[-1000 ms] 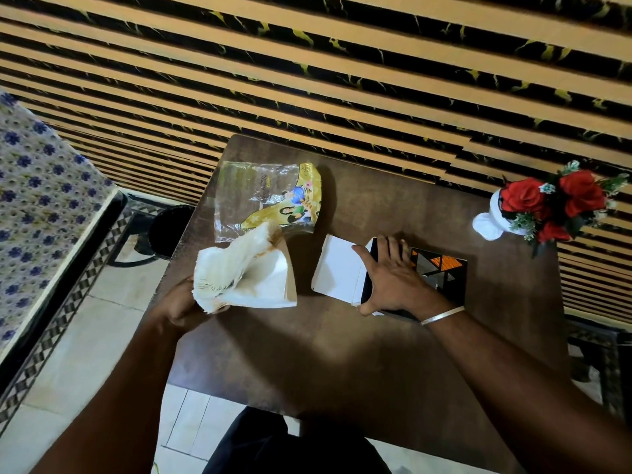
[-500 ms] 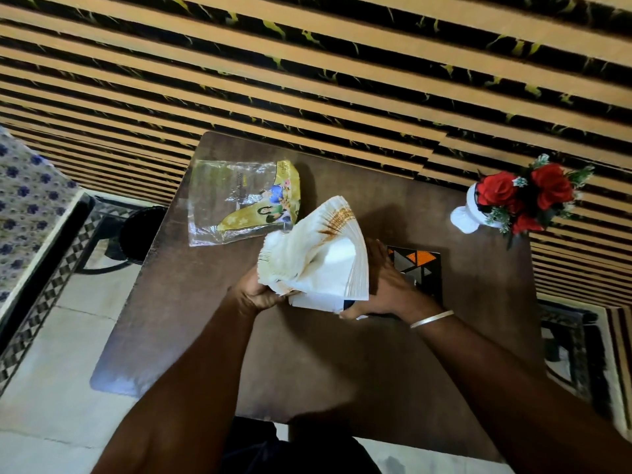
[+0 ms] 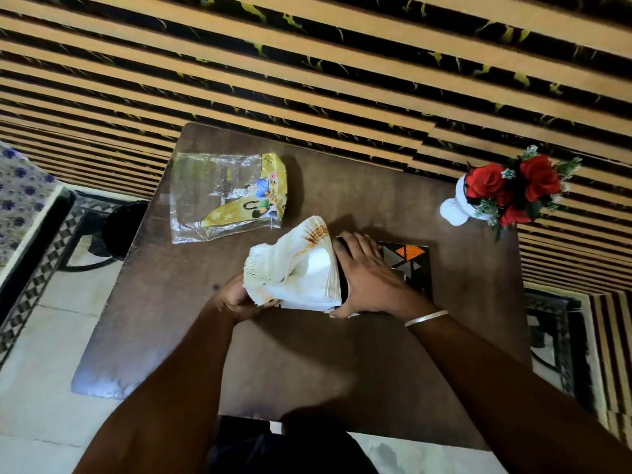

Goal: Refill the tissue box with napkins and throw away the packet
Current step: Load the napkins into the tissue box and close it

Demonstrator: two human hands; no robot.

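A fanned stack of white napkins (image 3: 297,265) is gripped from below by my left hand (image 3: 236,299) and pressed against the open left end of the black tissue box (image 3: 410,265), which has orange and grey triangles on top. My right hand (image 3: 366,275) lies over the box's left end and holds it, hiding the opening. The box's white end flap (image 3: 301,305) shows under the napkins. The clear and yellow plastic packet (image 3: 225,196) lies flat on the table's far left, apart from both hands.
The brown table (image 3: 307,354) stands against a striped wall. A white vase of red flowers (image 3: 502,189) sits at the table's far right corner. A dark round bin (image 3: 124,227) stands on the floor left of the table, beside a patterned cloth surface (image 3: 20,189).
My left hand carried the napkin stack from the table's left side over to the box's open end. My right hand stayed on the box.
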